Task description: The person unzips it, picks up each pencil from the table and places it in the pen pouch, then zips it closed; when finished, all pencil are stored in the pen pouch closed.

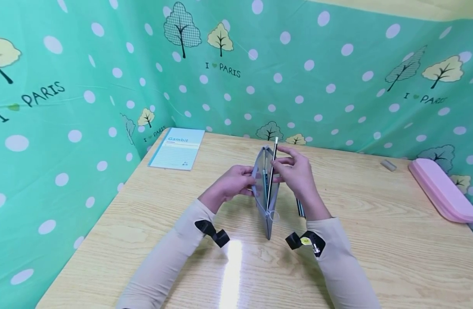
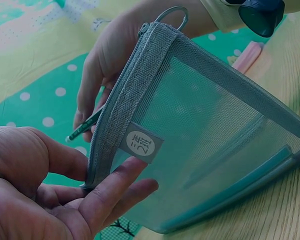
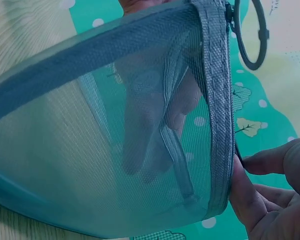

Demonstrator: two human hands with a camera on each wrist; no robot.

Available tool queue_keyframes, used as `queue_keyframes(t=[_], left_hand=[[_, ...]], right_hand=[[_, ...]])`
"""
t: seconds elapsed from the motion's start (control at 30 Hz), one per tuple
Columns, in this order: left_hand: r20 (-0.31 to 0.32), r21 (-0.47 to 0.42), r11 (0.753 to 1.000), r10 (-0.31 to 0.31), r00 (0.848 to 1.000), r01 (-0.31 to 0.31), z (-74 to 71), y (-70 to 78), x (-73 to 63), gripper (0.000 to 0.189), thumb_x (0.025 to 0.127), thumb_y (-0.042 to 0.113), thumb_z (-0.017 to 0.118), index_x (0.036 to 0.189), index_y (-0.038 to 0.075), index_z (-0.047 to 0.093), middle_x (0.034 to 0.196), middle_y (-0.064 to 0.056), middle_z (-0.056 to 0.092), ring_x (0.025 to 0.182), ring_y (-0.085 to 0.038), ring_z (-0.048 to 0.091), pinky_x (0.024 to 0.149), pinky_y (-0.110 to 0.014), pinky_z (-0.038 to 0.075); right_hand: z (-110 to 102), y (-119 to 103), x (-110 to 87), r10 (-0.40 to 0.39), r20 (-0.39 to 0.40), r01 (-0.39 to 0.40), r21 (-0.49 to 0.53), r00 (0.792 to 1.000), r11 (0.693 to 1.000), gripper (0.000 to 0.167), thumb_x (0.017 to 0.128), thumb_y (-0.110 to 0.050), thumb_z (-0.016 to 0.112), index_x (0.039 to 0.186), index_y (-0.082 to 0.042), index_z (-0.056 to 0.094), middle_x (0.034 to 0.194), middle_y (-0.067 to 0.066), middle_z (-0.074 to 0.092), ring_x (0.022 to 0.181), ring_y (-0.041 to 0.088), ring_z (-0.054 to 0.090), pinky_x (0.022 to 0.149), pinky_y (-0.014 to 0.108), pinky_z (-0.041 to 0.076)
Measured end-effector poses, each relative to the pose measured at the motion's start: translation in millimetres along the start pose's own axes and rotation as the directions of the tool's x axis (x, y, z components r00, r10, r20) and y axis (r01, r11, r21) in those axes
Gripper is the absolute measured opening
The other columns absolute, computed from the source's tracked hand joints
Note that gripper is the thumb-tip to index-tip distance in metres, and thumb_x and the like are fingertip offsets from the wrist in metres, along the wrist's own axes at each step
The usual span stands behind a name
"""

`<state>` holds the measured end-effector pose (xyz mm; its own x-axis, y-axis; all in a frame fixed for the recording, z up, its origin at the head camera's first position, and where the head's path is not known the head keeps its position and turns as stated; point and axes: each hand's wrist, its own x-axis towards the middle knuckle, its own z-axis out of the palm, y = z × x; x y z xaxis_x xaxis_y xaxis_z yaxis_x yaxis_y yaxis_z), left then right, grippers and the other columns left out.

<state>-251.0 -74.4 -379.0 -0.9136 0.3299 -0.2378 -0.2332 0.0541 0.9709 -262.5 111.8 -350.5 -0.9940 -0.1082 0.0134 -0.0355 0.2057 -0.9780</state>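
Room is lying between the right hand (image 1: 297, 171) and the pink case (image 1: 443, 191); pencils (image 1: 265, 182) are partly blocking the open bag (image 2: 132, 90).

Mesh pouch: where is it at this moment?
In the head view, the mesh pouch is just right of centre, between the left hand, which grips its side, and the right hand, which holds a dark pencil.

Left hand (image 1: 234, 182) holds pouch (image 1: 268, 225), right hand (image 1: 297, 172) pinches pencil (image 1: 271, 185), notebook (image 1: 177, 148) at desk's (image 1: 375, 240) far-left corner, pink case (image 1: 441, 189) along right edge
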Motion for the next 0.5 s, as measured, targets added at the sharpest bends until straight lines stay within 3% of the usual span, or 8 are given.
queue_keyframes(t=[0.13,0.33,0.5], left_hand=[[0.004,0.008,1.0,-0.001,1.0,0.001,-1.1,-0.2,0.5,0.048,0.101,-0.006,0.048,0.148,-0.011,0.045,0.133,-0.031,0.063,0.088,-0.024,0.072,0.088,-0.038,0.065],[0.0,0.018,1.0,-0.004,1.0,0.004,-2.2,0.1,0.1,0.05,0.101,-0.006,0.048,0.15,-0.01,0.044,0.136,-0.03,0.062,0.095,-0.026,0.071,0.09,-0.038,0.065],[0.002,0.027,1.0,-0.006,1.0,0.006,-1.8,-0.3,1.1,0.05,0.101,-0.005,0.049,0.151,-0.009,0.043,0.138,-0.029,0.061,0.105,-0.032,0.072,0.09,-0.038,0.064]], right_hand=[[1.2,-1.7,-2.1,-0.026,0.001,0.027,-0.046,1.0,0.999,0.052,0.1,-0.003,0.064,0.15,-0.006,0.052,0.123,0.029,0.068,0.092,0.036,0.075,0.066,0.03,0.067],[3.6,-2.4,-4.1,-0.087,0.021,0.09,-0.137,0.996,0.986,0.052,0.098,0.0,0.065,0.148,-0.003,0.053,0.12,0.03,0.07,0.082,0.029,0.076,0.064,0.031,0.067],[2.6,-2.7,-6.0,-0.104,0.024,0.106,-0.178,0.994,0.978,0.051,0.097,0.0,0.064,0.147,-0.001,0.053,0.119,0.03,0.07,0.086,0.037,0.076,0.063,0.03,0.067]])
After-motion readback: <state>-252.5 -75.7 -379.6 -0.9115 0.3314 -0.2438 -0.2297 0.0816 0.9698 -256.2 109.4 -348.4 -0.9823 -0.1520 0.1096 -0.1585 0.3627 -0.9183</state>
